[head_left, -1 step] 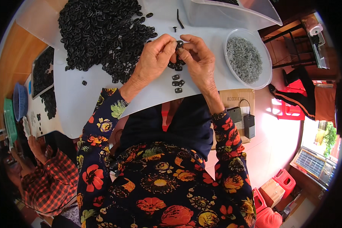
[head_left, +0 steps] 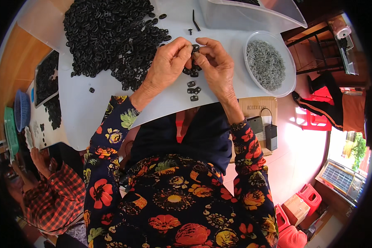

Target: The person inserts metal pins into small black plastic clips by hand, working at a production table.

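Over the white table my left hand (head_left: 169, 60) and my right hand (head_left: 215, 64) meet, both closed with fingertips pinching one small black plastic piece (head_left: 195, 48). Fingers cover part of it, so its exact shape is hard to make out. Below the hands, several loose black two-holed pieces (head_left: 191, 84) lie in a rough line toward the table's near edge. A large heap of similar black pieces (head_left: 107, 37) spreads to the left of my left hand. To the right of my right hand is a clear round tub (head_left: 291, 82) of small greyish parts (head_left: 265, 64).
A clear plastic bin (head_left: 252, 18) stands at the far right of the table (head_left: 99, 111). A thin black strip (head_left: 195, 20) lies nearby. Left, a person in a checked shirt (head_left: 58, 194) works beside blue (head_left: 22, 109) and green baskets (head_left: 10, 132). A cardboard box (head_left: 252, 103) sits below the table edge.
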Motion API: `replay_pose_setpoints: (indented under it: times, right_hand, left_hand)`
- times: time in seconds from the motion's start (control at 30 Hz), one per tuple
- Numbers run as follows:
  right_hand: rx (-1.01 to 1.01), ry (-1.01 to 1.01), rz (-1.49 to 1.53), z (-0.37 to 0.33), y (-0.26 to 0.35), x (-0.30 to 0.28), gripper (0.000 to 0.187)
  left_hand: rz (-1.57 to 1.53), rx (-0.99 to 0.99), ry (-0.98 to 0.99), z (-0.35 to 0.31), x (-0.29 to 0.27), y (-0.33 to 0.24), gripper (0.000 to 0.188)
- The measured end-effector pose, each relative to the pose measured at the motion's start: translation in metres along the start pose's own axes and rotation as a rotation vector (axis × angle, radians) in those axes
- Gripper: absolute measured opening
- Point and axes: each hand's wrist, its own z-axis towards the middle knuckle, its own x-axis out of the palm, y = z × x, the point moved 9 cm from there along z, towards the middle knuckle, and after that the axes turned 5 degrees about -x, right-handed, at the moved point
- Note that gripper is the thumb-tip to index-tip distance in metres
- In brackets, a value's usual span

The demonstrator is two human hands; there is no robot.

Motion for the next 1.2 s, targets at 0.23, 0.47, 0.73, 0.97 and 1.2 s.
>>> replay_pose_setpoints:
  times: [0.23, 0.47, 0.73, 0.97, 1.2]
  right_hand:
    - [0.011, 0.025, 0.031, -0.001, -0.004, 0.003, 0.03]
    - [-0.006, 0.053, 0.048, -0.002, 0.002, 0.007, 0.029]
    - [0.005, 0.06, 0.063, -0.002, 0.001, 0.008, 0.029]
    - [-0.072, 0.049, -0.094, -0.001, 0.003, 0.009, 0.031]
    - [-0.096, 0.078, -0.226, -0.003, 0.006, 0.01, 0.029]
  left_hand:
    - [0.041, -0.075, 0.07, 0.005, -0.003, 0.0, 0.015]
    - [0.044, -0.084, 0.184, 0.007, 0.0, 0.004, 0.015]
    - [0.02, -0.088, 0.191, 0.008, 0.001, 0.008, 0.019]
    - [-0.042, -0.107, 0.228, 0.01, 0.001, 0.012, 0.022]
    - [-0.052, -0.171, 0.389, 0.007, 0.002, 0.015, 0.024]
